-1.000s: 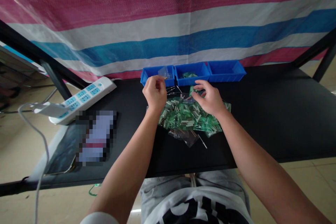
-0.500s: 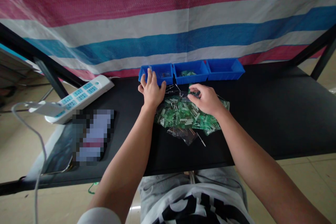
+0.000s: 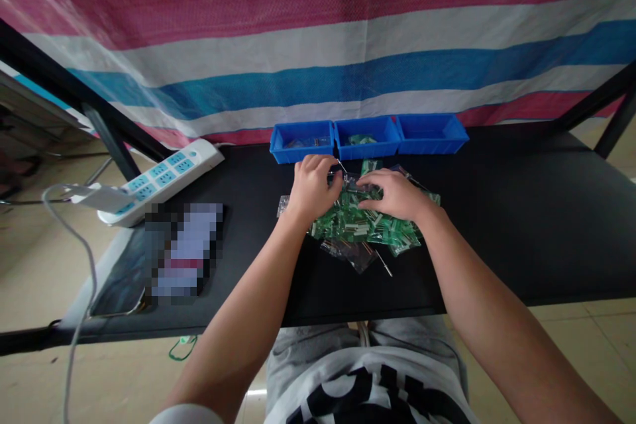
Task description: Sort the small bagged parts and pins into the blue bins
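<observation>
A heap of small clear bags with green and whitish pieces (image 3: pixel 355 215) lies on the black table in front of me. My left hand (image 3: pixel 314 189) is at the heap's left side, fingers bent and parted from the thumb, with nothing visible in it. Over the heap's right side is my right hand (image 3: pixel 397 193), its thumb and fingers apart; their tips reach the bags. A thin metal pin (image 3: pixel 342 166) lies just beyond my left fingers. Another pin, silvery and rivet-like (image 3: pixel 384 264), lies at the near edge beside a clear bag with brownish pieces (image 3: pixel 350 253).
Behind the heap stand three blue bins: left (image 3: pixel 302 154), middle (image 3: pixel 368 148) and right (image 3: pixel 434 146). The left and middle ones hold small bags. Leftward are a white power strip (image 3: pixel 166 179) with a plugged-in charger and a blurred phone-like object (image 3: pixel 189 248). A striped sheet (image 3: pixel 318 89) hangs behind.
My left hand has come away from the left bin, moving right and nearer to the heap. A clear bag now lies in that bin. My right hand has shifted slightly, its fingers more spread.
</observation>
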`<state>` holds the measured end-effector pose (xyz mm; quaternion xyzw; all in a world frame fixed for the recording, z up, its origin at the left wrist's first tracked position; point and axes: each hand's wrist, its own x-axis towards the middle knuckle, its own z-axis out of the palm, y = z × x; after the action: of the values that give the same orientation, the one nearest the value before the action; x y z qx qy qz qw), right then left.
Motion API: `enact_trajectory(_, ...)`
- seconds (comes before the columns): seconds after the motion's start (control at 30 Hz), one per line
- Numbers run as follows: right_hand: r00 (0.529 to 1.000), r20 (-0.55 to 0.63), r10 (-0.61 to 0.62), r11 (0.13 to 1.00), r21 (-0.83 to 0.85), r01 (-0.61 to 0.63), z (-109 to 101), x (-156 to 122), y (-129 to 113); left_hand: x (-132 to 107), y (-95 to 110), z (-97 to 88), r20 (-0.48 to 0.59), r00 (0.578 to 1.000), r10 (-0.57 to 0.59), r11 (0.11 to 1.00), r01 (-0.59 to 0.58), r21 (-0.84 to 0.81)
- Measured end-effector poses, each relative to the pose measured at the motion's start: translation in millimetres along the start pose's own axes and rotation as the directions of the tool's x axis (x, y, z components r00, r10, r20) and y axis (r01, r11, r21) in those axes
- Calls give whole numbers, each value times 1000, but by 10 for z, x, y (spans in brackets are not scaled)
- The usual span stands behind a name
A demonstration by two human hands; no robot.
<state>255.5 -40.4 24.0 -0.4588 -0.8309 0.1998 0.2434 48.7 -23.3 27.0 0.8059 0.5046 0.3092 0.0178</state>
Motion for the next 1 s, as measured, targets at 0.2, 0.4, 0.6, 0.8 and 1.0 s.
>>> enact_trajectory(0.2, 998, -59, -28, 998, -65, 25, 33, 26, 23, -76, 163, 86, 179, 946, 269, 963, -264, -51)
enact_trajectory(0.4, 969, -246, -17, 999, 38, 27, -15, 11, -40, -70, 118, 76, 109, 976, 186, 954, -153, -259)
enact_trajectory(0.6, 954, -288, 80, 961, 275, 3, 29, -4, -92, -90, 152, 147, 77, 997, -18, 819, 59, -570)
enact_trajectory(0.8, 965, -181, 191, 817, 573, -54, 74, 12, -112, -76, 142, 219, 92, 987, -133, 672, 158, -723)
enact_trajectory(1.0, 940, -220, 261, 774, 630, -68, 66, 34, -104, -69, 128, 239, 109, 985, -132, 562, 165, -811)
